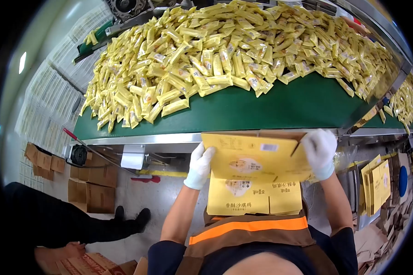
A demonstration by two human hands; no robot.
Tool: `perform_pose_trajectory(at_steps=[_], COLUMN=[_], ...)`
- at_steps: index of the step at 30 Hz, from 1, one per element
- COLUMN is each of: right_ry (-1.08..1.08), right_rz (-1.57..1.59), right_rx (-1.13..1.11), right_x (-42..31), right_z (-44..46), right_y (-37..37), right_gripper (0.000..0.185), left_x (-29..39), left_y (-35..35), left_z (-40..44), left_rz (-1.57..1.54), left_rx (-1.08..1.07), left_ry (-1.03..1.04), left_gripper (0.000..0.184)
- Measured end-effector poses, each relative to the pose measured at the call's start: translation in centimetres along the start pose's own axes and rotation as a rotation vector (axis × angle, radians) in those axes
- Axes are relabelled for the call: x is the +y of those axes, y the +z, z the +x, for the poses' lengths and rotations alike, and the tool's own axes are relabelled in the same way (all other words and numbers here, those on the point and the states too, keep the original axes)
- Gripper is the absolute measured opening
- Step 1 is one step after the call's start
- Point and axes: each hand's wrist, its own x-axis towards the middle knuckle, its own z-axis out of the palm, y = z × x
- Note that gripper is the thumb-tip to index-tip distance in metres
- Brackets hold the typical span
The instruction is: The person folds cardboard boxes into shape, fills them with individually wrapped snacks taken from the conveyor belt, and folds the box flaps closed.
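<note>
A yellow printed carton (257, 156) is held up in front of me at the belt's near edge, partly unfolded, with a barcode on its upper panel. My left hand (200, 166), in a white glove, grips its left edge with the thumb on the front. At the right edge, my gloved right hand (320, 149) closes on a flap; some of its fingers are hidden or slightly blurred. Below, against my apron, lie more flat yellow cartons (236, 199). A large heap of yellow wrapped snack packets (225, 55) covers much of the green conveyor belt (261, 110) beyond.
Folded yellow cartons (375, 185) stand on a rack at right. Open brown boxes (92, 192) sit on the floor at left, near another person's dark-trousered leg (55, 215). A red-handled rod (96, 149) leans by the metal belt edge (165, 139). White crates (46, 105) are stacked farther left.
</note>
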Motion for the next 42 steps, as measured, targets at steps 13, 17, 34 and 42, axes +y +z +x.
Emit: perform_pose_trajectory(at_steps=[13,17,34,42], right_ry=[-0.454,-0.097,0.51,0.695], right_rz=[0.246,-0.079,0.104,1.145], right_rx=[-0.767,-0.318,-0.495,-0.616], right_x=[-6.5,-8.6,-0.7,-7.5], right_z=[1.9,1.8,-26.6,1.2], right_y=[0.5,-1.1,6.7,-4.9], right_gripper=[0.041,0.058,0.059,0.059], left_x=[9.1,9.9,5.5,-2.8], left_y=[3.3,2.4,-2.2,0.7], left_z=[2.2,1.6,4.2,-3.9], left_rz=[-0.072,0.118,1.082,0.813], left_rx=[-1.103,-1.078,-0.401,0.17], left_ry=[-0.345,-0.41,0.25,0.441], left_gripper=[0.091,0.067,0.042,0.045])
